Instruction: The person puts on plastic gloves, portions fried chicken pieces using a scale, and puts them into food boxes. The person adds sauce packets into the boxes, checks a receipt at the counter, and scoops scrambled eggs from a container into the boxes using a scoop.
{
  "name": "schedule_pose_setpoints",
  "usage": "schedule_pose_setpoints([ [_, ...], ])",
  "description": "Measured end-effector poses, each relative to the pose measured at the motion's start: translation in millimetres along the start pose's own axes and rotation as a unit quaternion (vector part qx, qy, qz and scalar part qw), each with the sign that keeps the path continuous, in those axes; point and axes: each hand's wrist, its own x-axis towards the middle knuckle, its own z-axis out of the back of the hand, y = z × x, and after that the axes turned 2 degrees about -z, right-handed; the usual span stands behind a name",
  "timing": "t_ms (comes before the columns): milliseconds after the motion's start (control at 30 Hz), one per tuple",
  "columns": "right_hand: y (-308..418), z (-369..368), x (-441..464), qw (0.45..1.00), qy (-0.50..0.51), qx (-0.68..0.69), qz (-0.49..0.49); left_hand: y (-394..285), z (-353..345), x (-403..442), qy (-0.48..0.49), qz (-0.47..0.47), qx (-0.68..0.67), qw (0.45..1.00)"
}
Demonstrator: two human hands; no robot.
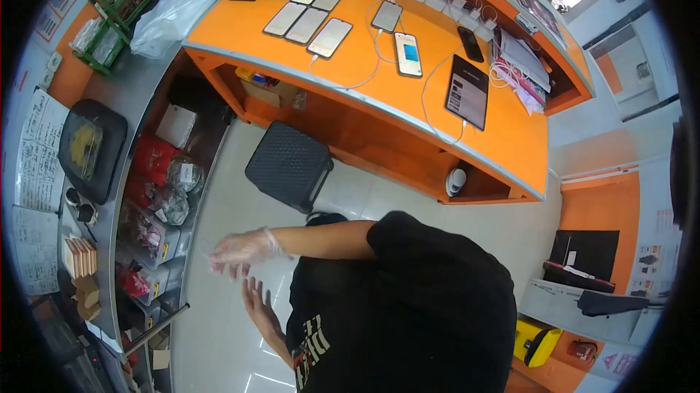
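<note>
"How far along are we?"

"Our clear glove [251, 246] is on our right hand [239, 251], drawn over the fingers and down to the wrist, so the pulling-on looks mostly done. What looks unfinished is the fit: the film sits loose and wrinkled, and some of it seems to stand out past the fingertips. Our left hand [262, 313] looks bare, with no glove that we can see."

"Which way does the glove point?"

"Its finger end points away from our elbow, towards the shelf [138, 76] side. Its long axis runs roughly in line with our right forearm, with the flared cuff behind the fingers. The finger parts bend down a little towards our left hand."

"And our fingers?"

"The right ones are loosely bent inside the film, closed on nothing we can see. The left ones are released too, slightly apart and a bit curled, their tips near the gloved fingertips. Whether the two hands touch, we cannot tell."

"What lies around them?"

"Floor [226, 189] beneath our fingers, the shelf ahead of them, the stool [288, 163] off to their right. Beyond the stool, well apart from our fingers, stands the counter [401, 94] with our phones [330, 37]."
</note>
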Motion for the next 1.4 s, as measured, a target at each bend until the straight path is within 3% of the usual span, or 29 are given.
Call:
schedule_pose_setpoints([
  [67, -15, -20, 28, 0.995, 0.033, 0.089, -0.035, -33, 4, 10, 0.059, -0.071, -0.035, 0.995],
  [133, -26, -35, 54, 0.988, 0.022, 0.139, -0.065, -42, 19, 25, 0.063, -0.069, -0.121, 0.988],
  [300, -36, -60, 130, 0.976, 0.035, 0.206, -0.057, -64, 75, 64, 0.058, -0.064, -0.148, 0.985],
  [467, -46, -99, 225, 0.969, 0.033, 0.207, -0.132, -106, 142, 81, -0.043, -0.034, -0.145, 0.988],
  [533, -56, -105, 272, 0.922, 0.154, 0.326, -0.144, -140, 153, 77, -0.117, -0.035, -0.16, 0.979],
  [600, -45, -123, 305, 0.888, 0.182, 0.367, -0.21, -135, 186, 77, -0.133, -0.043, -0.258, 0.956],
  [733, -44, -177, 381, 0.889, 0.192, 0.288, -0.3, -125, 252, 79, -0.178, -0.084, -0.394, 0.898],
  [900, -71, -238, 455, 0.871, 0.237, 0.234, -0.362, -143, 318, 80, -0.315, -0.12, -0.358, 0.871],
  [1067, -110, -319, 537, 0.89, 0.177, 0.243, -0.343, -161, 437, 77, -0.349, -0.093, -0.335, 0.87],
  [1267, -143, -371, 610, 0.926, 0.144, 0.263, -0.23, -214, 562, 92, -0.263, -0.055, -0.271, 0.924],
  [1400, -121, -383, 608, 0.947, 0.024, 0.293, -0.132, -227, 610, 115, -0.171, -0.04, -0.187, 0.966],
])
